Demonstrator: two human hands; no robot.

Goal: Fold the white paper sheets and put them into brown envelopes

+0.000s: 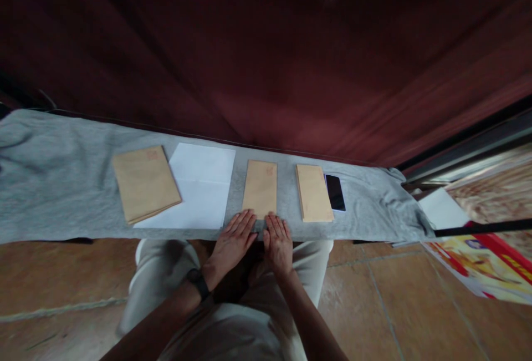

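My left hand (pixel 233 239) lies flat with fingers stretched out on the near edge of a grey cloth (pixel 54 183), its fingertips touching the lower edge of a single brown envelope (pixel 260 188). My right hand (pixel 277 242) rests flat beside it, fingers apart, just below the same envelope. Neither hand holds anything. A black watch sits on my left wrist. To the left lie white paper sheets (pixel 199 186) and a stack of larger brown envelopes (pixel 145 182). A second stack of brown envelopes (pixel 313 192) lies to the right.
A black phone (pixel 334 192) lies face up next to the right stack. A dark red curtain (pixel 266 61) hangs behind the cloth. White paper (pixel 443 208) and a colourful poster (pixel 486 264) lie on the tiled floor at right, crossed by a black rod.
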